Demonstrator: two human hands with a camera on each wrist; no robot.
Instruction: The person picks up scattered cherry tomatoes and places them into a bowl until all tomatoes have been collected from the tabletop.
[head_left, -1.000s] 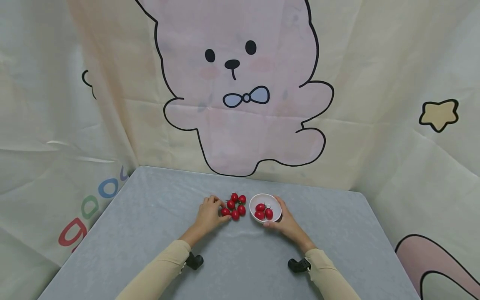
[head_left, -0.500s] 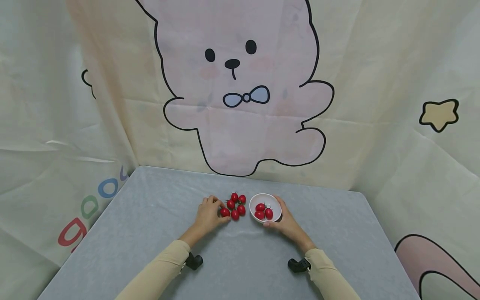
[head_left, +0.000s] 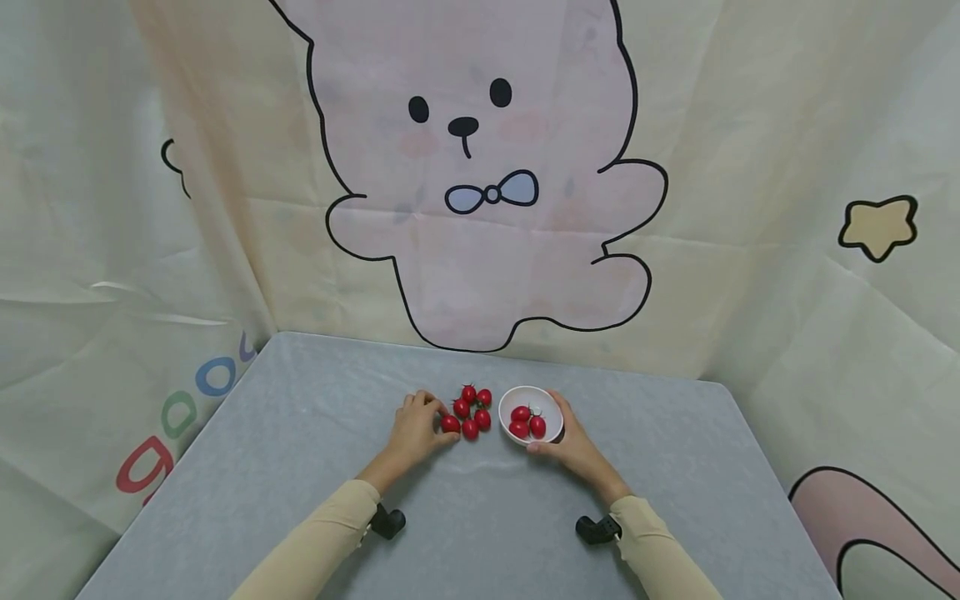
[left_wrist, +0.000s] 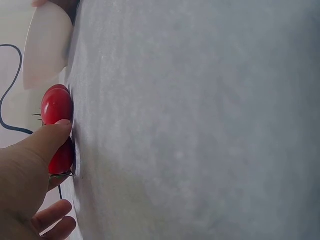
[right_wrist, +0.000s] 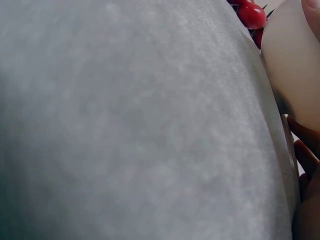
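My left hand point(head_left: 413, 432) is at the left side of a loose cluster of red cherry tomatoes point(head_left: 482, 419). Its thumb and fingers pinch the leftmost cherry tomato point(head_left: 450, 424), which lies low against the tabletop in the left wrist view, partly covered by the thumb point(left_wrist: 47, 140). To the right of the cluster, my right hand point(head_left: 573, 446) grips a small white bowl point(head_left: 551, 404) by its right side, thumb at the near rim and fingers round the far side. Three cherry tomatoes point(head_left: 537, 427) sit inside. Whether the bowl rests fully on the table, I cannot tell.
A grey cloth-covered table point(head_left: 465, 533) lies under everything. Printed fabric hangs point(head_left: 720, 125) behind and at both sides of it. Black wrist cameras point(head_left: 387, 522) stick out inward from both sleeves.
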